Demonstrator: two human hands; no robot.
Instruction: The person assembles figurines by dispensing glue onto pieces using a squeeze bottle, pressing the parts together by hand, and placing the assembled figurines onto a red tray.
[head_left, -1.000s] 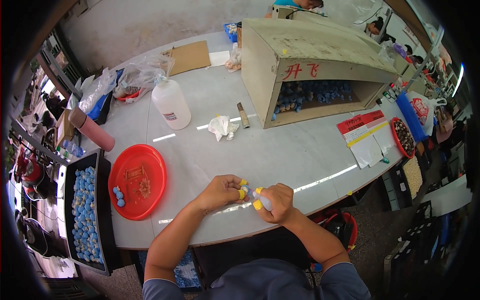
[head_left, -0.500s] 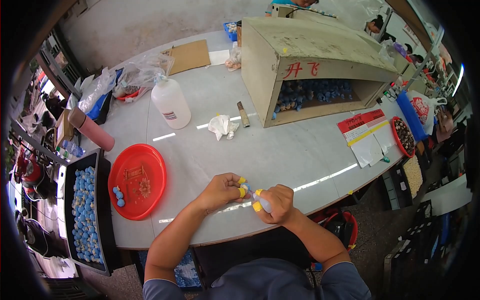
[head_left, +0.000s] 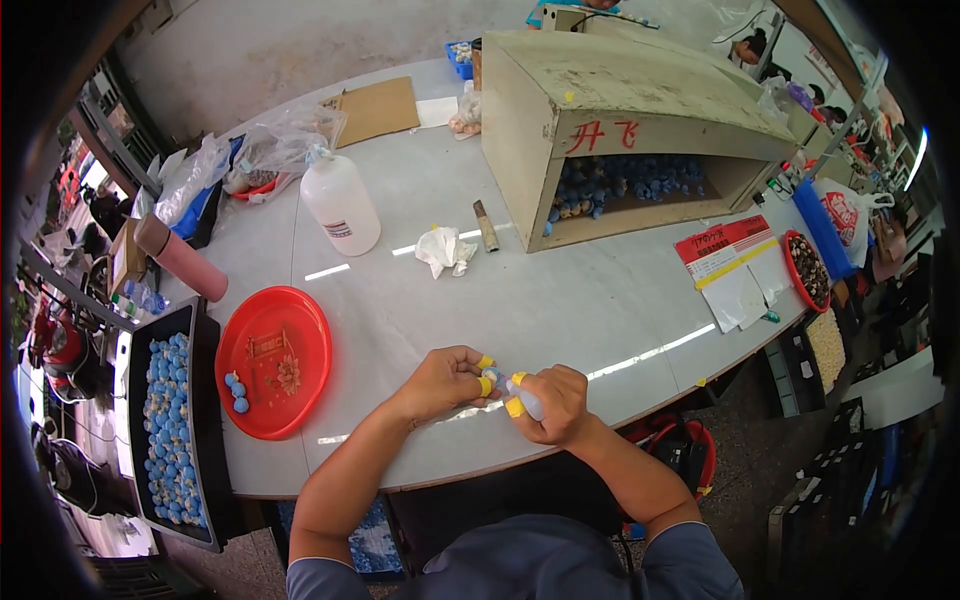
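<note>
Above the near edge of the table, my left hand (head_left: 442,385) pinches a small blue-and-white ball-shaped piece (head_left: 491,374) between thumb and fingertips. Close beside it, my right hand (head_left: 560,405) is closed around a small pale squeeze bottle (head_left: 531,403), its tip turned toward the piece. Fingers obscure most of both things, and I cannot tell whether the tip touches the piece. Yellow tape wraps several fingertips. To the left lies a red plastic plate (head_left: 323,345) with a few joined blue balls (head_left: 237,393) on it.
A black tray (head_left: 210,420) of blue-and-white balls stands at the left edge. Behind are a pink flask (head_left: 185,262), a white plastic bottle (head_left: 340,208), crumpled tissue (head_left: 445,251) and a short tube (head_left: 486,227). A beige metal box (head_left: 640,90) holds blue pieces.
The squeeze bottle and my right hand have shifted very slightly. My left hand keeps its pinch on the piece, and the things on the table stay in place.
</note>
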